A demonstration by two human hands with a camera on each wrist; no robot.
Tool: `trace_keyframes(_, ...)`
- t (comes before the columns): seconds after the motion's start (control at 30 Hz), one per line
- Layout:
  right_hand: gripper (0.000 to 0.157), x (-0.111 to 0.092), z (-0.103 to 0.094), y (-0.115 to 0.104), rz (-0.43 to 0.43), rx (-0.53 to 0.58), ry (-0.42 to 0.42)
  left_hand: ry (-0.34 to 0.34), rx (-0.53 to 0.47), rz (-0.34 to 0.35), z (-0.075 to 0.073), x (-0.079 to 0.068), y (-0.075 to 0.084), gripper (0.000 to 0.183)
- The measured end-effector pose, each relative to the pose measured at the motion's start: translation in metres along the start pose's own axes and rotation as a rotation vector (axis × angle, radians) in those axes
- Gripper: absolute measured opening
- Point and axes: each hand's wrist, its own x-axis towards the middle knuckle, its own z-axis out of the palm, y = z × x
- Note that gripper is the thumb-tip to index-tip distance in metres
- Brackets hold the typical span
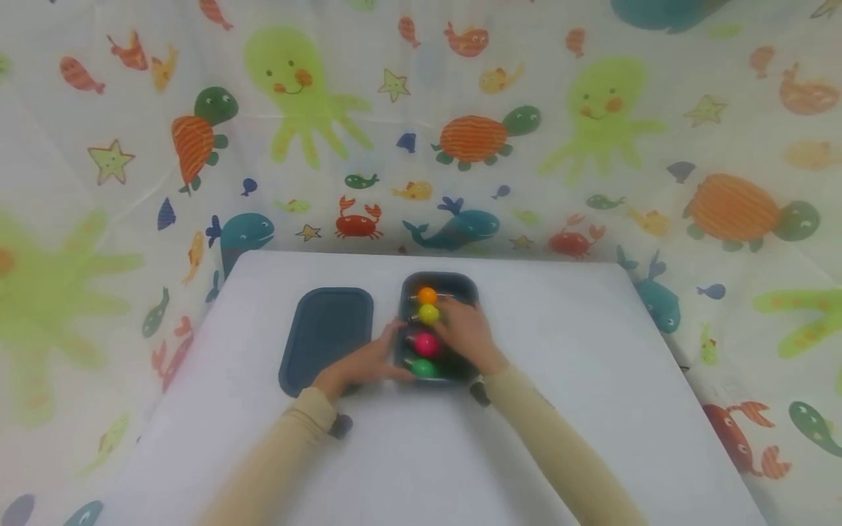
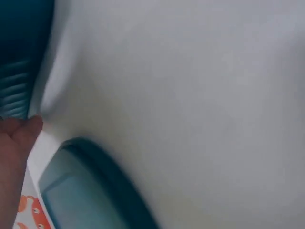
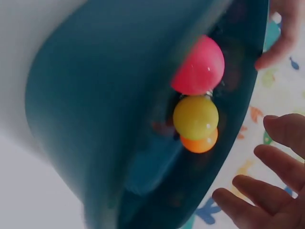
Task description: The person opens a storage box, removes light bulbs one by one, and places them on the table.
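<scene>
A dark teal bin [image 1: 471, 287] holds coloured light bulbs with metal screw bases: an orange bulb [image 1: 427, 296], a yellow bulb [image 1: 429, 315], a pink bulb [image 1: 426, 344] and a green bulb [image 1: 424, 368]. My left hand [image 1: 370, 359] spans the bin's left side, thumb and fingers apart, and touches its wall. Over the bin's right side reaches my right hand [image 1: 468, 330], its fingertips close to the yellow bulb in the head view. The right wrist view shows that hand's fingers [image 3: 262, 164] spread, with nothing between them.
A flat dark teal lid [image 1: 332, 329] lies left of the bin on the white table [image 1: 546, 343]. Behind the table hangs a sheet [image 1: 421, 197] printed with sea animals. Two small dark objects [image 1: 340, 426] appear beneath the wrists.
</scene>
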Motion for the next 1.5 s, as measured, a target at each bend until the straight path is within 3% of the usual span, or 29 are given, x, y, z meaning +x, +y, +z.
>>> trace_keyframes(0.33,0.032,0.026,-0.001,0.027,0.096,0.249,-0.012,-0.024,-0.398,0.002,0.016,0.007,-0.014,0.107)
trace_keyframes(0.53,0.043,0.040,0.005,0.035,0.180,0.316,-0.051,-0.023,-0.514,0.014,0.021,0.009,-0.015,0.107)
trace_keyframes(0.93,0.050,0.055,0.009,0.034,0.323,0.465,-0.088,-0.007,-0.540,-0.010,0.023,0.011,-0.012,0.108)
trace_keyframes(1.07,0.053,0.060,0.015,0.036,0.361,0.445,-0.105,-0.006,-0.547,-0.015,0.023,0.014,-0.012,0.108)
trace_keyframes(1.5,0.051,0.075,0.027,0.041,0.387,0.493,-0.085,0.015,-0.562,-0.008,0.027,0.026,-0.018,0.106)
